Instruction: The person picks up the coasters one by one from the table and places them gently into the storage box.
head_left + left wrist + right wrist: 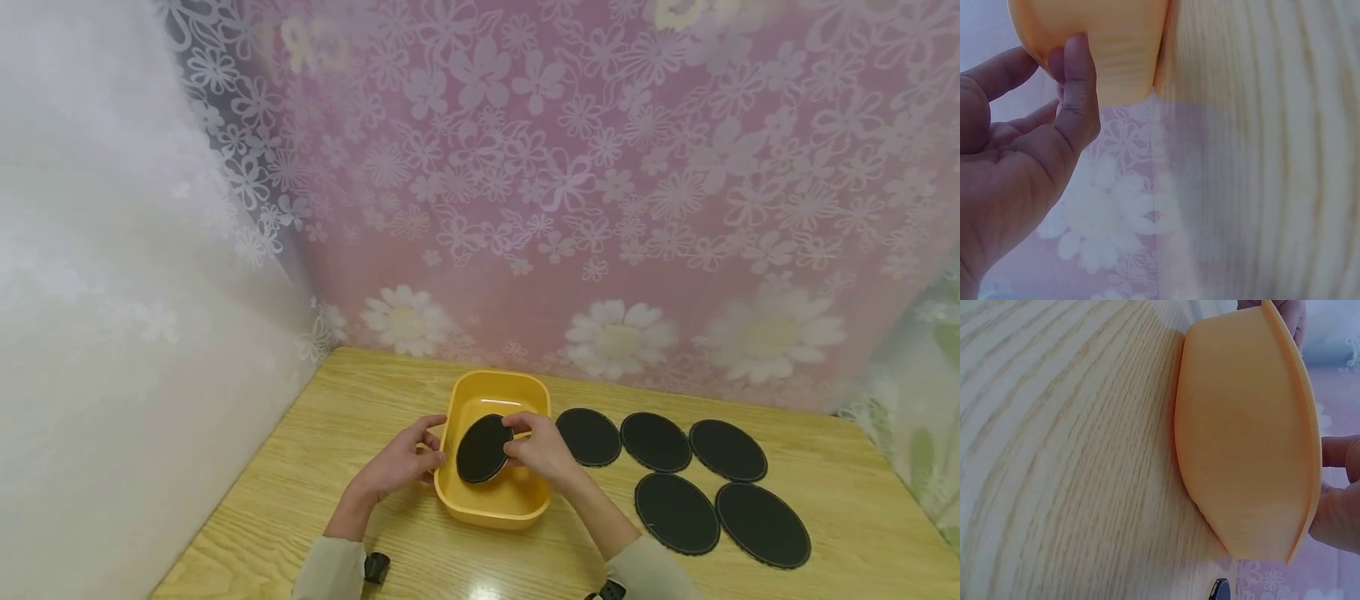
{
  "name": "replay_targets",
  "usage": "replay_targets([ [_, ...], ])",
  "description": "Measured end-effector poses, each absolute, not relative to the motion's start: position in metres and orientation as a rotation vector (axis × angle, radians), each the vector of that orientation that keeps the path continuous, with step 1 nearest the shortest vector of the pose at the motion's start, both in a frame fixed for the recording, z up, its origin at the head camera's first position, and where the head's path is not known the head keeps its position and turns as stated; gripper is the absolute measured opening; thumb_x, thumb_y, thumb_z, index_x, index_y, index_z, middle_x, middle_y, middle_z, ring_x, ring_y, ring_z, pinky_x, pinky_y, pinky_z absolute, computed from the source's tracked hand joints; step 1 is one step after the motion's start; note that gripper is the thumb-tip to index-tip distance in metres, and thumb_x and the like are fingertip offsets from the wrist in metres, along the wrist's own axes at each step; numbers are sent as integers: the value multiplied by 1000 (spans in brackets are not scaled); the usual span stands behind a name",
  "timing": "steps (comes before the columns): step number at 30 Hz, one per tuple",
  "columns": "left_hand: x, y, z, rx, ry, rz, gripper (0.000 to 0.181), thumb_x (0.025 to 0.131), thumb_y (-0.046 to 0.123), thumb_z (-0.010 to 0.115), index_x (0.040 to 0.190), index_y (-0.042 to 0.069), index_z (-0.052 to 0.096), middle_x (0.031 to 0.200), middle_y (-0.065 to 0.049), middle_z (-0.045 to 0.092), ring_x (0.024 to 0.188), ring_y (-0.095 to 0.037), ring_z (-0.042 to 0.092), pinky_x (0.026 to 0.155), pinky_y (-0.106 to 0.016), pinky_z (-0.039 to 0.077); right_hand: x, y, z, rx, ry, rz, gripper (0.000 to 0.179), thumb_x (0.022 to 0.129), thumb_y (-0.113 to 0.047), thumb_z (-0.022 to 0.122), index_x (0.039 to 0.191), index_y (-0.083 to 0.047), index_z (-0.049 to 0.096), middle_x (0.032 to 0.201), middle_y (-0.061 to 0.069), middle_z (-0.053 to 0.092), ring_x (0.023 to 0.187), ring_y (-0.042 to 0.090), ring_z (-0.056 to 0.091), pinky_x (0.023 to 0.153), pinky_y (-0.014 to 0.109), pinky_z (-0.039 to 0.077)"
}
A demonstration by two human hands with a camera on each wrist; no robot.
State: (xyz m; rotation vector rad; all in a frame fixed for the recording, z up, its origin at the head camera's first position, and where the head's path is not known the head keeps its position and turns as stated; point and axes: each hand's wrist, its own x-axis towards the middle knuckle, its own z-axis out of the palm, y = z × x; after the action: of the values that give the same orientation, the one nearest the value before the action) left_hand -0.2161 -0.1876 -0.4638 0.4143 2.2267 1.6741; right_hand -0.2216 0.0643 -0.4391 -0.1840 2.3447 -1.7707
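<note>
A yellow plastic tub [491, 508] stands on the wooden table. My right hand [542, 448] reaches over its right side and pinches a black oval pad [483, 450] by the edge between thumb and fingers. That pad is tilted inside the tub's outline, with a thin stitched-looking border. At the tub's left rim, my left hand [405, 458] holds the side with bent fingers. From the left wrist, those fingers [1079, 81] show against the tub's outer wall [1125, 56]. In the right wrist view, the tub wall [1244, 431] hides the held pad, and fingertips [1335, 452] show beyond the rim.
To the right of the tub, several more black oval pads [656, 442] lie flat in two rows on the table [405, 542]. A pink flowered curtain [517, 250] hangs behind the table, and a pale sheet [135, 333] hangs along the left edge.
</note>
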Motion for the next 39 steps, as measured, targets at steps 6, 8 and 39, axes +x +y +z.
replay_targets([
  [6,-216,-187,-463,404,2227,1675,61,99,7,56,154,3,30,108,-16,47,84,-24,60,74,-42,57,-220,68,-435,-204,2367,-1686,45,82,9,64,127,10,59,124,27,53,88,28,66,75,41,58],
  [8,-216,-187,-463,404,2231,1678,61,99,7,56,153,2,30,110,-17,48,86,-24,60,74,-43,57,-220,69,-433,-231,2376,-1642,47,84,6,64,130,11,57,130,28,53,96,32,66,78,42,58],
  [39,-213,-186,-460,415,2244,1684,61,98,8,58,153,3,32,121,-24,49,94,-27,60,78,-46,55,-208,54,-439,121,2024,-1985,65,91,-8,54,149,10,31,157,33,16,144,54,10,106,73,18],
])
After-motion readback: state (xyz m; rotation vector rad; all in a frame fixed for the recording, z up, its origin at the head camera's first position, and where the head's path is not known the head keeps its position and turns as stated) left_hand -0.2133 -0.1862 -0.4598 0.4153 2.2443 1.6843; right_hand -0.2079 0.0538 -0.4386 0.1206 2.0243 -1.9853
